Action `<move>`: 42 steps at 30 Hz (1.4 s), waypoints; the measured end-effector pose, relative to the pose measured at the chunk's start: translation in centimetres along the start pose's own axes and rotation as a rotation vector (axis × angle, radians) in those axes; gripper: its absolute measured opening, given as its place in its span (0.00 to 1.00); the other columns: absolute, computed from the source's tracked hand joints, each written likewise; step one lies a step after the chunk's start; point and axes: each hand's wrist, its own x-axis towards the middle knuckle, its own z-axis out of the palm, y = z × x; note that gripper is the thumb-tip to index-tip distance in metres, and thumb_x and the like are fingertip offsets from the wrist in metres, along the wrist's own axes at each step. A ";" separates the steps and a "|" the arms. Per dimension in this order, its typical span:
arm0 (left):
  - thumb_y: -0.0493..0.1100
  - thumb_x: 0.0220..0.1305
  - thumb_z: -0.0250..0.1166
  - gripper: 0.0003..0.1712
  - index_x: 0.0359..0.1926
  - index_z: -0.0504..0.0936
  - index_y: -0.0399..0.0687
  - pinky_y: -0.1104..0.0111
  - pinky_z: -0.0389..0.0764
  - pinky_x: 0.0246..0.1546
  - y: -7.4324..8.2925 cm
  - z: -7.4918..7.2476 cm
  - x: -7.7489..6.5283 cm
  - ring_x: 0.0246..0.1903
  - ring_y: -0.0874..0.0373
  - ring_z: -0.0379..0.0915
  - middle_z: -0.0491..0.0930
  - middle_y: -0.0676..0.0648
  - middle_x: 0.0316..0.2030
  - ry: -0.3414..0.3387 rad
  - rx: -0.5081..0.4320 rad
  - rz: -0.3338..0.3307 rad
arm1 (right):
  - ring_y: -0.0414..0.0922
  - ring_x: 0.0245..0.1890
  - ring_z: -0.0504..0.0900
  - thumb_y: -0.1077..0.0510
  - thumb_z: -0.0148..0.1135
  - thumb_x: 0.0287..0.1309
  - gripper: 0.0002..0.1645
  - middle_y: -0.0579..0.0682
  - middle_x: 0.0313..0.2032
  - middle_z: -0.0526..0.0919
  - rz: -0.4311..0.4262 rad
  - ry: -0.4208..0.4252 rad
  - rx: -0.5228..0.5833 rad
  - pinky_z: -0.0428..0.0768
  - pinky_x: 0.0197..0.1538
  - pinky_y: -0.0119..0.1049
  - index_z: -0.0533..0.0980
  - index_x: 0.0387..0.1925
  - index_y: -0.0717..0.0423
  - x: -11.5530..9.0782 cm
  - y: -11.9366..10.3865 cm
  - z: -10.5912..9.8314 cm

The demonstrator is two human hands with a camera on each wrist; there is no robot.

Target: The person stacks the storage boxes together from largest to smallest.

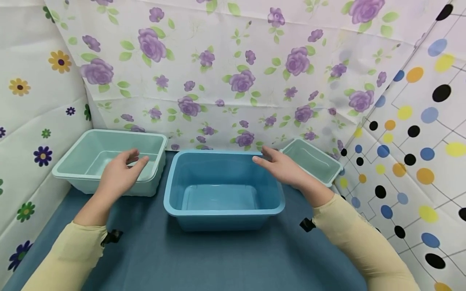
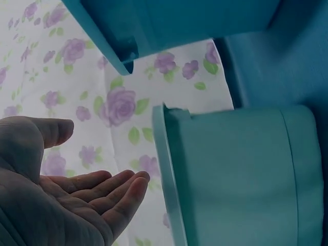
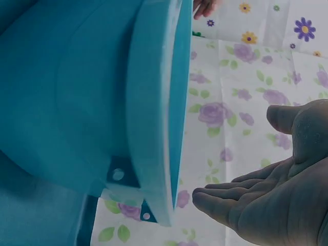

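Note:
In the head view my left hand (image 1: 118, 173) hovers at the right part of a pale green basin (image 1: 78, 176), fingers extended and thumb apart. The left wrist view shows that palm (image 2: 66, 205) holding nothing, beside the basin's outer wall (image 2: 241, 174). A blue basin (image 1: 223, 212) stands in the middle, with no contents showing inside. My right hand (image 1: 285, 167) is raised by its back right rim, palm turned inward and fingers loosely straight. In the right wrist view this hand (image 3: 271, 189) shows nothing in its grasp, a gap apart from the blue basin's rim (image 3: 164, 113).
A smaller pale green basin (image 1: 313, 161) sits behind the right hand, at the back right. All the basins stand on a dark blue tabletop (image 1: 225, 258). Floral cloth (image 1: 218, 81) hangs behind, with a flowered sheet (image 1: 29, 121) at left and a dotted sheet (image 1: 407, 194) at right.

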 end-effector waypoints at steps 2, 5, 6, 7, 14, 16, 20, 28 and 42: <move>0.66 0.87 0.53 0.50 0.85 0.59 0.28 0.30 0.73 0.68 -0.3 -0.3 0.2 0.73 0.22 0.69 0.67 0.22 0.77 0.000 0.011 0.002 | 0.61 0.86 0.58 0.25 0.54 0.81 0.59 0.58 0.88 0.54 -0.001 -0.015 0.001 0.61 0.82 0.65 0.47 0.91 0.55 0.2 -0.4 0.0; 0.66 0.87 0.52 0.49 0.84 0.60 0.27 0.30 0.73 0.67 -0.6 -0.5 0.5 0.72 0.22 0.69 0.67 0.22 0.77 0.005 0.025 -0.002 | 0.60 0.86 0.59 0.25 0.54 0.81 0.59 0.57 0.88 0.54 0.002 -0.033 -0.004 0.63 0.82 0.64 0.47 0.91 0.54 0.5 -1.0 0.0; 0.66 0.87 0.52 0.49 0.84 0.60 0.27 0.30 0.73 0.68 -0.7 -0.6 0.6 0.72 0.22 0.69 0.67 0.21 0.76 0.007 0.029 -0.004 | 0.59 0.86 0.59 0.25 0.54 0.81 0.59 0.57 0.88 0.54 0.003 -0.038 -0.007 0.63 0.81 0.64 0.46 0.92 0.54 0.6 -1.2 0.0; 0.66 0.87 0.52 0.50 0.84 0.60 0.27 0.30 0.73 0.68 -0.8 -0.7 0.7 0.72 0.22 0.69 0.68 0.21 0.76 0.010 0.033 -0.007 | 0.59 0.86 0.59 0.25 0.54 0.81 0.59 0.56 0.88 0.54 0.003 -0.042 -0.011 0.64 0.81 0.64 0.46 0.92 0.53 0.7 -1.4 0.0; 0.67 0.87 0.51 0.50 0.84 0.59 0.25 0.30 0.72 0.68 -1.5 -1.6 1.3 0.73 0.22 0.67 0.67 0.20 0.76 0.010 0.056 -0.023 | 0.59 0.85 0.62 0.27 0.54 0.82 0.57 0.58 0.87 0.57 -0.021 -0.065 -0.066 0.66 0.80 0.63 0.47 0.91 0.54 1.5 -3.0 0.1; 0.67 0.87 0.51 0.51 0.84 0.59 0.25 0.29 0.71 0.68 -1.7 -1.9 1.6 0.73 0.22 0.66 0.67 0.20 0.76 0.006 0.061 -0.026 | 0.59 0.84 0.63 0.28 0.54 0.82 0.56 0.59 0.87 0.58 -0.024 -0.072 -0.074 0.66 0.80 0.63 0.48 0.91 0.55 1.6 -3.5 0.1; 0.68 0.87 0.50 0.52 0.84 0.58 0.25 0.29 0.69 0.69 -2.1 -2.6 2.0 0.75 0.22 0.64 0.67 0.20 0.76 0.004 0.066 -0.038 | 0.59 0.85 0.62 0.28 0.54 0.83 0.56 0.59 0.87 0.59 -0.033 -0.096 -0.083 0.66 0.81 0.62 0.48 0.91 0.55 2.1 -4.7 0.4; 0.70 0.86 0.48 0.55 0.84 0.55 0.24 0.28 0.66 0.70 -2.8 -3.7 2.4 0.75 0.21 0.61 0.65 0.19 0.76 -0.008 0.101 -0.076 | 0.56 0.85 0.61 0.28 0.54 0.83 0.56 0.57 0.87 0.58 -0.060 -0.141 -0.055 0.64 0.82 0.59 0.47 0.91 0.54 3.2 -6.3 1.1; 0.69 0.87 0.48 0.53 0.83 0.57 0.22 0.28 0.67 0.69 -3.4 -4.6 3.3 0.74 0.21 0.63 0.66 0.19 0.75 0.000 0.127 -0.059 | 0.56 0.85 0.63 0.28 0.54 0.83 0.55 0.57 0.86 0.60 -0.089 -0.195 -0.073 0.66 0.82 0.56 0.49 0.91 0.56 4.6 -8.5 2.8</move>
